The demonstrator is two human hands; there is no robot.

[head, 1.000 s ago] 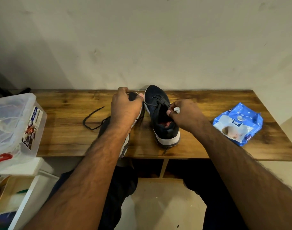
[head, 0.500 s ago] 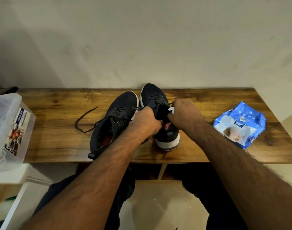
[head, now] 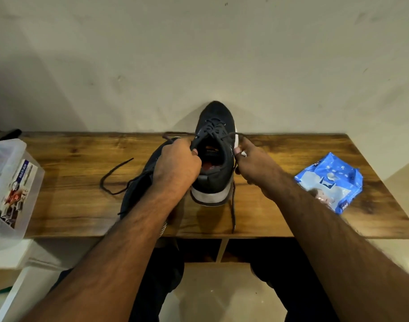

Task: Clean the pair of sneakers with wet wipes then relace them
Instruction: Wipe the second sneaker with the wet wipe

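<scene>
Surroundings: a clear plastic box [head: 10,182] is sitting at the left end of the wooden desk [head: 71,205]; a blue wet wipes pack [head: 330,182] is lying near the right end, well apart from the shoes.
Obstruction: the left hand [head: 175,166] and forearm are covering most of the left sneaker [head: 138,189], which is lying on the desk.
Right sneaker [head: 216,154]: heel is resting at mid-desk, toe is tilting up toward the wall; long axis is running away from the person.
Left hand state: fingers are closing on the sneaker collar and a lace end.
Right hand [head: 252,163] state: fingers are pinching the other lace [head: 232,201], which is trailing down toward the desk edge.
Loose lace [head: 113,180]: is curling on the desk left of the shoes.
Writing: the box label and the pack print are too blurred to read.
</scene>
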